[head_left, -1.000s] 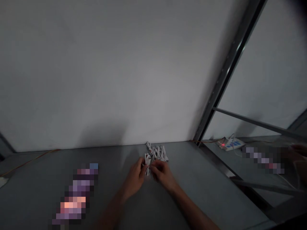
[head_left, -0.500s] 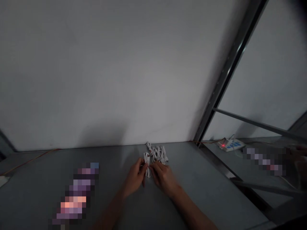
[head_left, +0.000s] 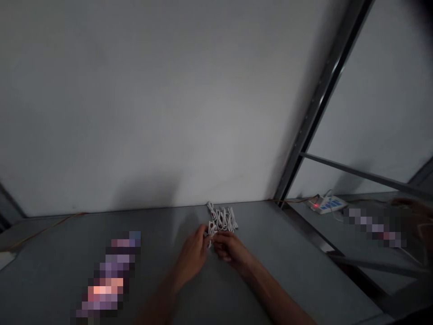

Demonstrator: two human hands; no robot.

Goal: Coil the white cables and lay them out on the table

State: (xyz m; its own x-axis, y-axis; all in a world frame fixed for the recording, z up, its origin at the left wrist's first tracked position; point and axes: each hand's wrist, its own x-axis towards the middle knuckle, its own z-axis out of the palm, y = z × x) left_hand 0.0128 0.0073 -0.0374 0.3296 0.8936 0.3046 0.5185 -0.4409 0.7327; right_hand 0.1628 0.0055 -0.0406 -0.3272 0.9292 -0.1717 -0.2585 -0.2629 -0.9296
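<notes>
A folded white cable (head_left: 212, 229) is pinched between my two hands, low over the grey surface. My left hand (head_left: 196, 249) is closed on its left side. From the right, my right hand (head_left: 232, 251) closes its fingertips on the same cable, the other fingers curled under. Just beyond my hands lie several more white cable bundles (head_left: 223, 218), side by side near the wall. The cable's lower end is partly hidden by my fingers.
On the grey shelf (head_left: 162, 289), a pixelated object (head_left: 108, 275) lies to the left. A metal post (head_left: 313, 117) rises at the right. Beyond it are a power strip (head_left: 328, 204) with a red light, another pixelated object (head_left: 375, 227) and another person's hand (head_left: 412, 207).
The cable between my hands has gone from hanging long and upright to a more bunched shape. My right fingertips have moved across it. At far right, the other person's hand has shifted left.
</notes>
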